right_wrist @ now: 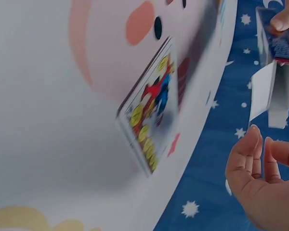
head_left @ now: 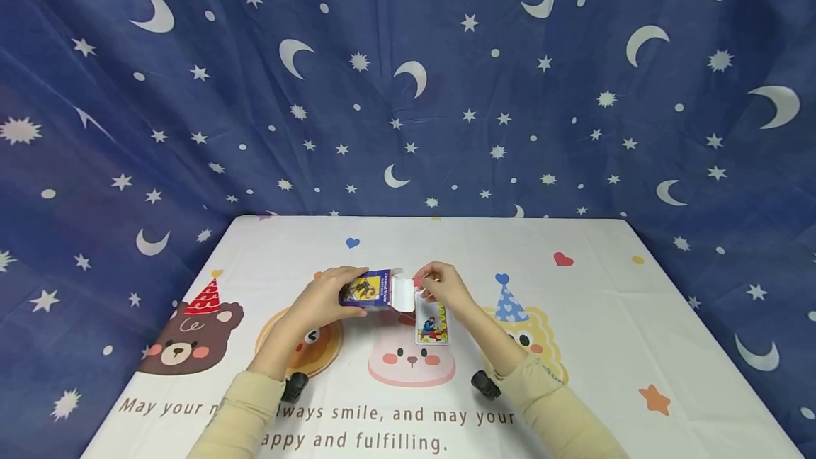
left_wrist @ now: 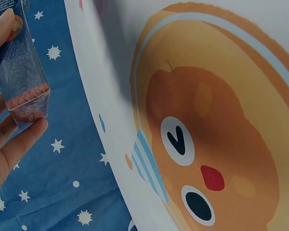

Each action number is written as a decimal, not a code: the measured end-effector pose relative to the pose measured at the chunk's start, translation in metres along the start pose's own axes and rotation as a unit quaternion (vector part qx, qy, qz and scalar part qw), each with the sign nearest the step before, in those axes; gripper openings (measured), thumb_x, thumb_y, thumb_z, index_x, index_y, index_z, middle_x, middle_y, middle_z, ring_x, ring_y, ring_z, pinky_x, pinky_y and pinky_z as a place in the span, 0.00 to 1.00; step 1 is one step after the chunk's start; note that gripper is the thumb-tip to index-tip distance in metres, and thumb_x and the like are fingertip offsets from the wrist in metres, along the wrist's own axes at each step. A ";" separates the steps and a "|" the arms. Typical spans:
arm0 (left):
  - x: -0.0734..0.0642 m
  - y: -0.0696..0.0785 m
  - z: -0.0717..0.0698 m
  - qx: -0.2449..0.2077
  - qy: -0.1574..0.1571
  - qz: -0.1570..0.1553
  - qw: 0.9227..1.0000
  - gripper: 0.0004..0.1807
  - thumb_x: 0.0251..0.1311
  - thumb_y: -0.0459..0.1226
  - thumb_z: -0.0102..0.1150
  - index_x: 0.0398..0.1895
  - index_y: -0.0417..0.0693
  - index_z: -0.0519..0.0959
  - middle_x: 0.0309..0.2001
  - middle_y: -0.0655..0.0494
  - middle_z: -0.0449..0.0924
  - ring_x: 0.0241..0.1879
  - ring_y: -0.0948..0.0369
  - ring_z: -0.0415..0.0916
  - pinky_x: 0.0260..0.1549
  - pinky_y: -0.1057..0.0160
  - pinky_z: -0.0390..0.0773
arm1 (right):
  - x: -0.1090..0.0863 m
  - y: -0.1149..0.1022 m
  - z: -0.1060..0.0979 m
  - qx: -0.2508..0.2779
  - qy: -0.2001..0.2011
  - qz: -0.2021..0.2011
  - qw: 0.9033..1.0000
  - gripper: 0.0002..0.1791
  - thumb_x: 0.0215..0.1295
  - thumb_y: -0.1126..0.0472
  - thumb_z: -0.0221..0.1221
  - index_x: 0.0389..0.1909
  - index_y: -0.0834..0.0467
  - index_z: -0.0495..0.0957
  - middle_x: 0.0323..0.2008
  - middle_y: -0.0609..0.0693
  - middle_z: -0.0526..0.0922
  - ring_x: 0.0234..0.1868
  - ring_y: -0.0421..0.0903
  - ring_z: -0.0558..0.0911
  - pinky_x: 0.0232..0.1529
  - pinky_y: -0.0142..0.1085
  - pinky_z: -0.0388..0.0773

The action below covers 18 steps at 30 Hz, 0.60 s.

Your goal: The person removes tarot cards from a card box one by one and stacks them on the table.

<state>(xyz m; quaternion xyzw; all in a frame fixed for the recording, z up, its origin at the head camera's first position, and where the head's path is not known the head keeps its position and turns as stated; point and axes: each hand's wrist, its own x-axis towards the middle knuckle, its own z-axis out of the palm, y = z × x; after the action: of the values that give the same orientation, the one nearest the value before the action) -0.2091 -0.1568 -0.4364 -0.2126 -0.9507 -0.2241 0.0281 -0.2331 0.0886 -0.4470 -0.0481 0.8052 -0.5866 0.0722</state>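
Observation:
My left hand (head_left: 327,296) grips a blue tarot card box (head_left: 366,288) above the table, thumb on one side and fingers on the other. In the left wrist view, clear wrap (left_wrist: 31,113) covers the closed end of the box. The box's open end faces right, with a white flap (head_left: 402,294) folded out. My right hand (head_left: 444,285) is at this flap, fingers bent loosely and one fingertip right at the flap's corner in the right wrist view. Below the right hand, a stack of tarot cards (head_left: 433,324) lies picture side up on the table.
A white tablecloth (head_left: 612,331) with cartoon animals and printed words covers the table. Behind the table hangs a blue curtain (head_left: 446,91) with moons and stars. Black wrist devices (head_left: 486,384) sit at both wrists.

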 end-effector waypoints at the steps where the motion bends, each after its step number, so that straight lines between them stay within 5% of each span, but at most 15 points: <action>1: 0.000 0.000 0.000 0.000 0.001 0.001 1.000 0.42 0.42 0.47 0.74 0.65 0.50 0.69 0.62 0.46 0.72 0.62 0.46 0.68 0.59 0.43 0.70 | -0.001 -0.001 0.001 0.011 0.001 0.003 1.000 0.08 0.61 0.72 0.50 0.38 0.71 0.76 0.28 0.61 0.79 0.20 0.38 0.74 0.24 0.28 0.78; 11: 0.002 0.002 0.001 0.001 0.009 0.016 1.000 0.42 0.41 0.46 0.75 0.64 0.49 0.70 0.61 0.45 0.73 0.61 0.45 0.68 0.58 0.43 0.70 | -0.008 -0.009 0.013 0.116 0.010 0.059 0.991 0.07 0.61 0.73 0.53 0.38 0.71 0.74 0.24 0.55 0.80 0.18 0.39 0.77 0.22 0.28 0.80; 18: 0.004 0.003 0.002 0.000 0.004 0.014 1.000 0.42 0.41 0.46 0.75 0.64 0.50 0.70 0.61 0.47 0.72 0.62 0.46 0.67 0.59 0.44 0.70 | -0.007 -0.006 0.018 0.130 0.013 0.073 0.989 0.07 0.60 0.73 0.54 0.38 0.71 0.75 0.26 0.56 0.82 0.20 0.39 0.80 0.24 0.30 0.82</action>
<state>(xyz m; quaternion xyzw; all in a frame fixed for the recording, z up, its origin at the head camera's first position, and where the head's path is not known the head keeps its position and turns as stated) -0.2114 -0.1522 -0.4367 -0.2252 -0.9474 -0.2248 0.0353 -0.2232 0.0713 -0.4458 0.0285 0.7242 -0.6802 0.1099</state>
